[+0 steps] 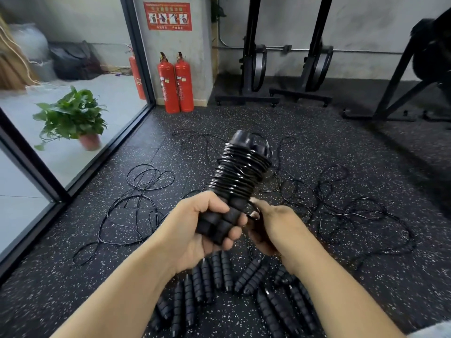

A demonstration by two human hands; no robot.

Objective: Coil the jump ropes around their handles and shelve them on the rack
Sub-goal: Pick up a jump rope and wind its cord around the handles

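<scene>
Our left forearm (136, 276) and right forearm (329, 276) reach forward from the bottom edge and meet over the speckled floor (73, 276). The left hand (202, 225) has its fingers wrapped tight round the lower ends of two ridged handles (219, 223), held side by side as one core so the cord has something stiff to wind on. Above that grip the coil (240, 172) sits in close turns, tilted up and away from us and covering most of the upper handles.

The right hand (275, 228) is just beside the left, its fingers curled in and pinching the rope tail (253, 214), a small loop at the foot of the coil. We judge that this pinch keeps tension on the cord so the turns do not slacken while the end gets tucked. The winding looks nearly done, and securing that end seems to be the step in hand.

Below our hands lie the spare handles (214, 272), set down in pairs, with their loose ropes (146, 181) spread across the floor beyond, uncoiled and partly tangled. Much of the task remains, then.

Two fire extinguishers (175, 84) stand against the pillar, and a potted plant (73, 115) sits behind the glass. We cannot tell which of the dark frames at the back, if any, is the rack.
</scene>
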